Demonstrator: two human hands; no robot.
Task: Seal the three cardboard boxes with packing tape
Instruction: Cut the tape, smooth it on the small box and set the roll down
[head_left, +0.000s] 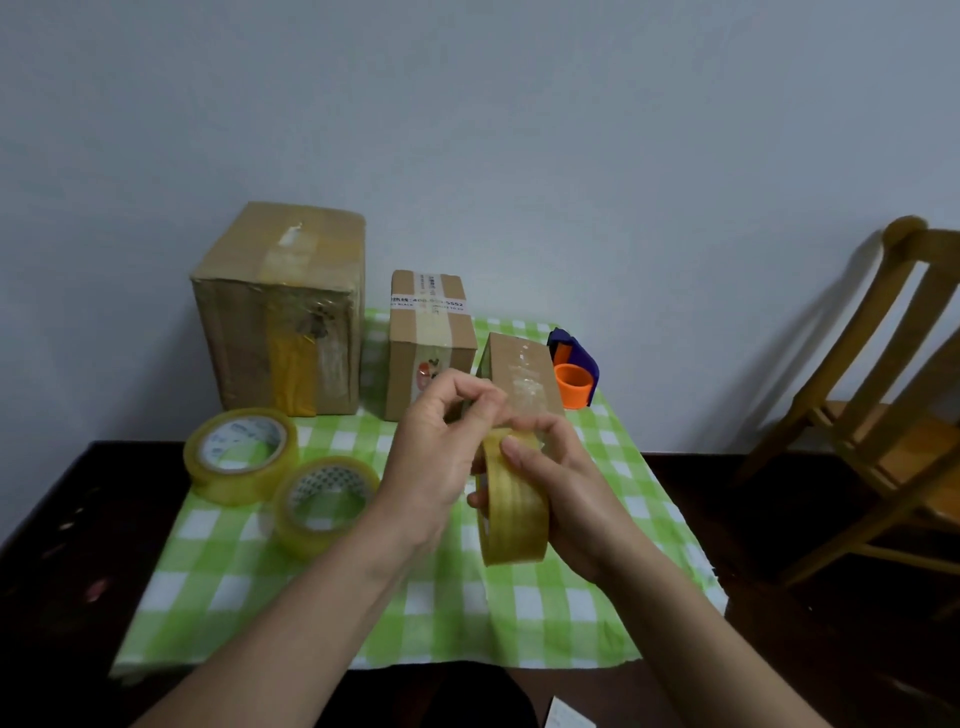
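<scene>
- The person is holding 1 tape roll (514, 512) upright above the green checked cloth (415, 597), with its round face turned to the left. I am taking this roll as the landmark for every place below.
- The right hand (569, 493) is gripping the roll from its right side. The thumb is lying across the outer band of tape, and the other fingers are curling round behind, with their tips showing at the roll's left edge.
- The left hand (441, 452) is just left of the roll, with thumb and fingertips closed narrowly together at the roll's top. It seems to be pinching the free end of the tape, but the end itself is too clear to see.
- The small box (524, 374) is lying directly behind the roll, near it, with its long axis running away from the person. The right hand is the nearer one to it.
- The middle box (431, 343) is standing behind and left of the roll, and the large box (280, 312) is further left, well apart.
- All 3 boxes are showing some tape on top. I cannot tell whether it is old or new.
- In my judgement the coming move is drawing a strip out toward the small box, along that long axis.
- A white-core spare roll (241, 454) and a second spare roll (324, 504) are lying flat left of the held roll. A purple and orange dispenser (574, 374) is behind and right of it.
</scene>
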